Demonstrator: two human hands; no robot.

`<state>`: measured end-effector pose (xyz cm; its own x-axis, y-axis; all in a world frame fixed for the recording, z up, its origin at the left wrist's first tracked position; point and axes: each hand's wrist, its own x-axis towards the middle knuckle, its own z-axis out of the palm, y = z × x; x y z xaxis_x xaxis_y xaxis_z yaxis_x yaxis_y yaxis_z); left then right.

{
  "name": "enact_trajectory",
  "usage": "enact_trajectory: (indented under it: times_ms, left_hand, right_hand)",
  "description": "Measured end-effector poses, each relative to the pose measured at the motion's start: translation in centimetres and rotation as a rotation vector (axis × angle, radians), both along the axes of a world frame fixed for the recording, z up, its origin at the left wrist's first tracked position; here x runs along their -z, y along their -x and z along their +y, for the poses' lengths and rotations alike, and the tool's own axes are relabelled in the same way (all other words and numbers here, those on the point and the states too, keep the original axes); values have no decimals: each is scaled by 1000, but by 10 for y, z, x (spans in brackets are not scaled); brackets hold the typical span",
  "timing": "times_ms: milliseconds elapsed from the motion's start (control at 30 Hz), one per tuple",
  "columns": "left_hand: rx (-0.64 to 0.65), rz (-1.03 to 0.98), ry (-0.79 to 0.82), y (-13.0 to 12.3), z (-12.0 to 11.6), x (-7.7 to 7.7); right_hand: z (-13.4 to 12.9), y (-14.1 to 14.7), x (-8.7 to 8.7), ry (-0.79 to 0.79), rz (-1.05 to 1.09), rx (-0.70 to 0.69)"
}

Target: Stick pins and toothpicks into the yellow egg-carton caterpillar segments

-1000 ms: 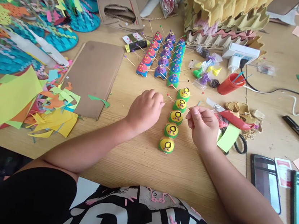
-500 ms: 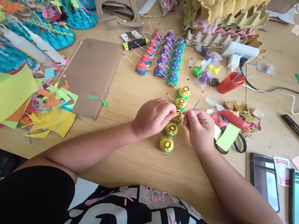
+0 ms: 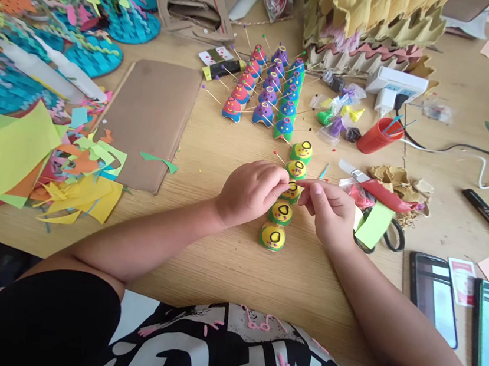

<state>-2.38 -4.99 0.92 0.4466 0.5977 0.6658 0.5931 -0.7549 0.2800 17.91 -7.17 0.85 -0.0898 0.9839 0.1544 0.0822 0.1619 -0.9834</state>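
Note:
A row of yellow-and-green domed figures (image 3: 272, 236) with small faces and dark rings on top runs up the middle of the table. My left hand (image 3: 252, 194) is closed in a pinch at the left side of the middle figure; whatever is between its fingertips is too small to name. On the figure's other side is my right hand (image 3: 328, 208), its index finger stretched toward the figure and its thumb below, other fingers curled. Thin sticks with red tips stand out from the two farther yellow figures. Red (image 3: 231, 109), purple (image 3: 263, 113) and blue-green (image 3: 284, 127) rows stand behind.
Cardboard (image 3: 145, 123) and paper scraps (image 3: 7, 154) lie left. Egg trays (image 3: 370, 26) are stacked behind. To the right are a red cup (image 3: 379, 137), a power strip (image 3: 397, 83), scissors (image 3: 393, 236), a red tool (image 3: 385, 194) and two phones (image 3: 433, 295).
My right index finger has straightened toward the middle figure, where it was pinched with the thumb before. My left hand has stayed in place. The view has shifted slightly.

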Motion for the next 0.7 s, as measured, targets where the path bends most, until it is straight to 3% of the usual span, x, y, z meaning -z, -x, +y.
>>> enact_trajectory:
  times_ms: [167,400,700]
  left_hand:
    - [50,-86,113,0,0,1]
    - [165,-223,262,1,-1,1]
    - [159,-295,411,-1,-3,2]
  right_hand:
    - [2,-3,-1,-49,-70,-15]
    - [4,-2,-4,-78,-12,-48]
    - [0,2,-4,21,110,42]
